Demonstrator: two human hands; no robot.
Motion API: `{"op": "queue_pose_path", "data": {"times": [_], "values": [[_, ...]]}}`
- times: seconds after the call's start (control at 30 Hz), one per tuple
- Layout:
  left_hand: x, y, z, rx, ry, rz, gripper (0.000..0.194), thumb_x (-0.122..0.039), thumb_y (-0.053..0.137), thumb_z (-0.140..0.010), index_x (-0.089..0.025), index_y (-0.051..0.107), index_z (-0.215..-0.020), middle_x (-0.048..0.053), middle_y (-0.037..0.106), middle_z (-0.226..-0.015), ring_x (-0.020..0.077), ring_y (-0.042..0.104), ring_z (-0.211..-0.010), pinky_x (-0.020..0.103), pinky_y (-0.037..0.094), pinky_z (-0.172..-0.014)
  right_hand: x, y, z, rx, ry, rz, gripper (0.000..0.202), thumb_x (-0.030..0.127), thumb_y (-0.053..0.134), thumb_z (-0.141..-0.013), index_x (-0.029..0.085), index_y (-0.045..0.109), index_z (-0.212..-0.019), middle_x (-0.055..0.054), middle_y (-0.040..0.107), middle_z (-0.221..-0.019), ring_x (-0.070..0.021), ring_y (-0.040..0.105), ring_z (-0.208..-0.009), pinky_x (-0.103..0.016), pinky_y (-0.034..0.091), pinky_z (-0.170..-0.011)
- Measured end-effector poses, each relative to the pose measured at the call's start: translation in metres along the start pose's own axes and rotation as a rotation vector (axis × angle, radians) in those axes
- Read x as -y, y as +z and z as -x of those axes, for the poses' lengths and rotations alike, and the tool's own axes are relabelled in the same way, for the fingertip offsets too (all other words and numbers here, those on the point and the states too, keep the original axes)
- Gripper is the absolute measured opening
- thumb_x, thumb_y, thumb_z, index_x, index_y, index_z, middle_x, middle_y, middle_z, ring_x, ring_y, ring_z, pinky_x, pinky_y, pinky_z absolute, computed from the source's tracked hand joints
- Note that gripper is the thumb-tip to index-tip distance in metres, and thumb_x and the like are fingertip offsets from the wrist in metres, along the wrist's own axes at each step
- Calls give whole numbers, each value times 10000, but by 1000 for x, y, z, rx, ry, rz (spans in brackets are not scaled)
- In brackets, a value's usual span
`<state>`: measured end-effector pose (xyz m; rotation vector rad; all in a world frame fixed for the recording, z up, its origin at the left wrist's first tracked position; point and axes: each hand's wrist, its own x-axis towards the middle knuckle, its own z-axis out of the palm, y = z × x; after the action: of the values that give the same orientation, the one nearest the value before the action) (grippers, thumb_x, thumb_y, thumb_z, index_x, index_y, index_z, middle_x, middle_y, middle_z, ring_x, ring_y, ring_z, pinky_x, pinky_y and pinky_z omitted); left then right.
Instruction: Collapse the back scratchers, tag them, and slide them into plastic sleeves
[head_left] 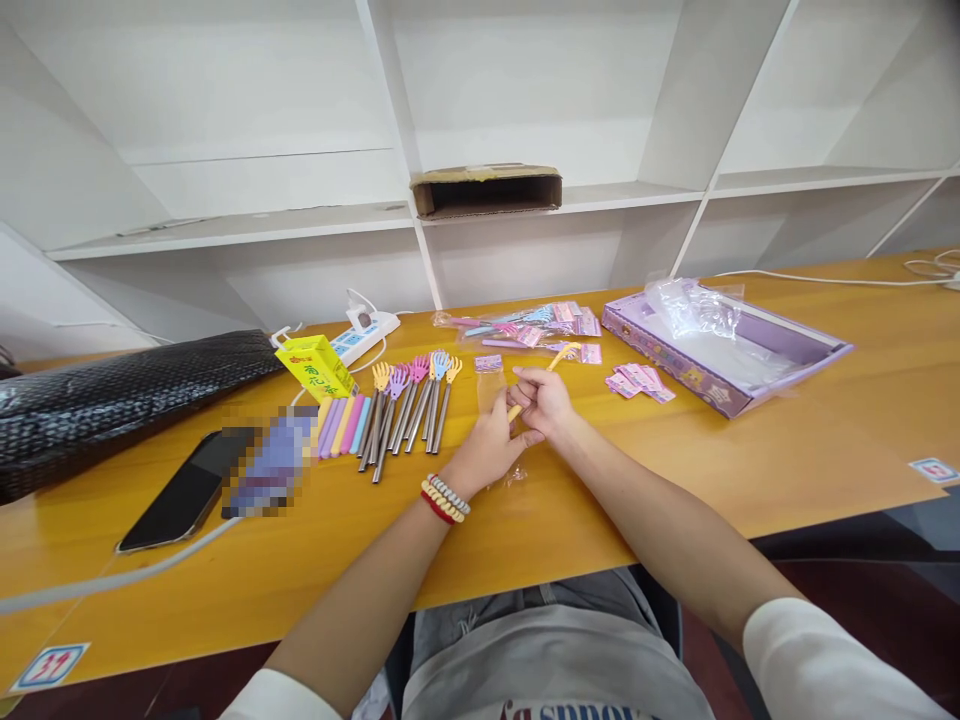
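My right hand [549, 402] is closed round a yellow back scratcher [564, 357], whose curved end points up and away. My left hand [489, 448], with beaded bracelets at the wrist, grips a clear plastic bag [491, 392] with a pink-and-purple card [489, 363] at its far end. Both hands meet over the bag, and the fingers hide part of the scratcher's handle. Left of them lie several metal rods with coloured hand-shaped heads [417, 378]. Beside these is a row of pastel handle tubes [343, 427].
Bagged back scratchers [525, 325] lie behind my hands. Loose pink cards [640, 381] and a purple box [675, 365] holding clear bags are at right. At left are a yellow box [316, 365], a power strip [367, 338], a phone [184, 490] and a black wrapped roll [135, 405].
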<state>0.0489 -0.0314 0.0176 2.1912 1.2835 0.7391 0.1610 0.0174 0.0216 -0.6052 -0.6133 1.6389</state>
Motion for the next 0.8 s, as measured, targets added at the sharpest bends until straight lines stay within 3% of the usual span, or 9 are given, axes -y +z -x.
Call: {"op": "queue_pose_path", "data": {"times": [0.13, 0.4, 0.8], "values": [[4, 2, 1, -49, -17, -179, 573, -480, 510, -796, -169, 303, -1231, 88, 621, -903, 239, 617, -755, 275, 395, -589, -3, 4, 2, 6, -58, -38, 455, 114, 555, -614, 188, 148, -426, 82, 147, -314, -50, 216, -308, -240, 291, -404], [8, 4, -9, -3, -83, -509, 519, -512, 407, -834, -168, 289, -1204, 92, 639, -814, 269, 633, -744, 283, 398, -580, -3, 14, 6, -246, -84, -50, 381, 55, 521, -568, 185, 199, -411, 82, 195, -287, -48, 211, -289, -227, 272, -365], [-4, 4, -10, -11, -129, -634, 495, -538, 340, -845, -144, 333, -1144, 123, 621, -856, 274, 631, -755, 317, 422, -625, 3, 17, 6, -332, -82, -151, 372, 110, 472, -628, 195, 173, -423, 74, 159, -282, -61, 192, -280, -233, 247, -326]]}}
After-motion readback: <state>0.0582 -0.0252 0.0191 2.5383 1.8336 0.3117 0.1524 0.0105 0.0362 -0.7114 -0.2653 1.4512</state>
